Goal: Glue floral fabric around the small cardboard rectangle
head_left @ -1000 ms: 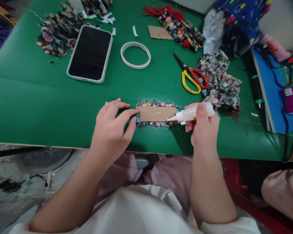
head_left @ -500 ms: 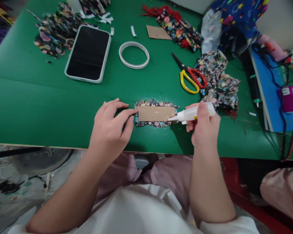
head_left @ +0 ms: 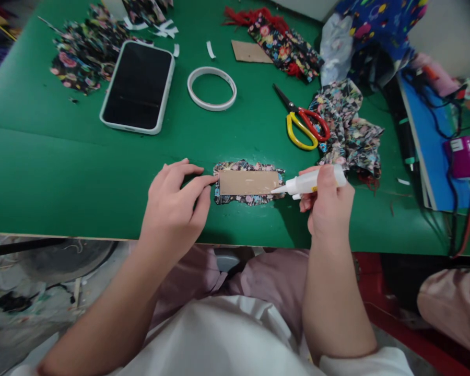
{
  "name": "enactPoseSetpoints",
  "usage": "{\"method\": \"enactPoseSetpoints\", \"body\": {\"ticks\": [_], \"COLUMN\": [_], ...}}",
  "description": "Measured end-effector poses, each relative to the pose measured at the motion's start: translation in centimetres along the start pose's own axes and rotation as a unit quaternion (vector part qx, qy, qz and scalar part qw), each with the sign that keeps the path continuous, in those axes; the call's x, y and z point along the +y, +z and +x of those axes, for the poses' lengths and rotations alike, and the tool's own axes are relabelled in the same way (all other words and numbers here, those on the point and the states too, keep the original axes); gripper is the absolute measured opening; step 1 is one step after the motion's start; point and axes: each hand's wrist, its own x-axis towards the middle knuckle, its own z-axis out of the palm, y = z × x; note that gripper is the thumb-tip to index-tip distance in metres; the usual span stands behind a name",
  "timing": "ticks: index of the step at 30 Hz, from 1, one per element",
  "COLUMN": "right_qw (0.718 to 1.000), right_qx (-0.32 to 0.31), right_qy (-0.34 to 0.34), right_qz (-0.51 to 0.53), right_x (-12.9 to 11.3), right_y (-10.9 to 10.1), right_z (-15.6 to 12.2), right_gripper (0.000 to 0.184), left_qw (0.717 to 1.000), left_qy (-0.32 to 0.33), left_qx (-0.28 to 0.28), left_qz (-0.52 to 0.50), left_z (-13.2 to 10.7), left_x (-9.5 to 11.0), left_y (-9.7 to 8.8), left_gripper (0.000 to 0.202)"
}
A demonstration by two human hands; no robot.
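So here's where things stand: a cardboard strip point(head_left: 235, 184) is lying flat on a piece of floral cloth point(head_left: 250, 200) on the green table point(head_left: 62, 172), pretty well centred, with a ragged border of cloth showing on all 4 sides. I'd call this partway at best. The card is placed and there are a few shiny streaks on it, mostly in the middle and toward the right end, which I'm guessing are glue. Not done as far as I can see: no cloth edge is folded over the card, and most of the card's face looks dry, though a thin film might not show up here. The right hand point(head_left: 331, 201) is closed around a white squeeze bottle point(head_left: 307, 182), nozzle pointing left, tip right at the lower right part of the card. Can't tell if it's actually touching or just above. The card sits between the 2 hands: just right of the left fingertips, and left of the right hand with only the nozzle bridging the gap. The left hand point(head_left: 176, 201) isn't gripping anything; its fingers are loosely spread and bent, with the index tip at the left edge of the cloth, apparently resting on it. Scissors point(head_left: 292, 107) and a tape ring point(head_left: 215, 107) lie farther back, both untouched.
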Motion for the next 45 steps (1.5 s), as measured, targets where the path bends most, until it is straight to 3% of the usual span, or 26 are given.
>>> {"method": "enactPoseSetpoints", "body": {"ticks": [45], "right_qw": [0.998], "right_qx": [0.052], "right_qy": [-0.013], "right_qz": [-0.039], "right_x": [0.1], "right_y": [-1.2], "right_z": [0.1], "right_gripper": [0.045], "left_qw": [1.000], "left_qy": [-0.003], "left_qx": [-0.010], "left_qz": [-0.004], "left_z": [0.0], "left_x": [0.0], "left_y": [-0.1], "left_gripper": [0.022]}}
